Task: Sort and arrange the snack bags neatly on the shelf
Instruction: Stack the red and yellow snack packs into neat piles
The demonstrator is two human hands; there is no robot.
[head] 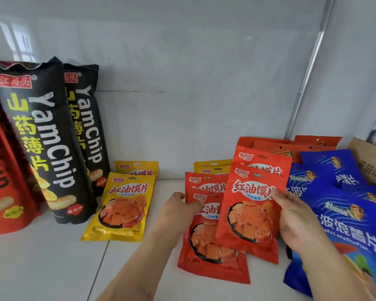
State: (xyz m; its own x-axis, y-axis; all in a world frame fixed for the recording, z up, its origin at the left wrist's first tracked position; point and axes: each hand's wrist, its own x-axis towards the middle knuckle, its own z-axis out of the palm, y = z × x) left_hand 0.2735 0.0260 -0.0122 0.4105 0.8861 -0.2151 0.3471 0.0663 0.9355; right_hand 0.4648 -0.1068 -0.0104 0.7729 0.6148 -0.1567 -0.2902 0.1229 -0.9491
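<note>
On the white shelf [52,257] my right hand [297,220] grips the right edge of a red snack bag [248,211], held upright over other red bags. My left hand [178,207] holds the left edge of a lower red bag [206,242] that lies flat. More red bags [269,157] stand behind them. Two yellow bags [122,209] lean at centre left, and more yellow bags [213,168] peek out behind the red ones. Blue bags [345,224] are piled at the right.
Two tall black Yam Chip bags [46,137] and a red chip bag [2,181] stand at the left against the white back wall. A cardboard box [371,164] sits at the far right behind the blue bags. A metal upright [306,79] runs up the right side.
</note>
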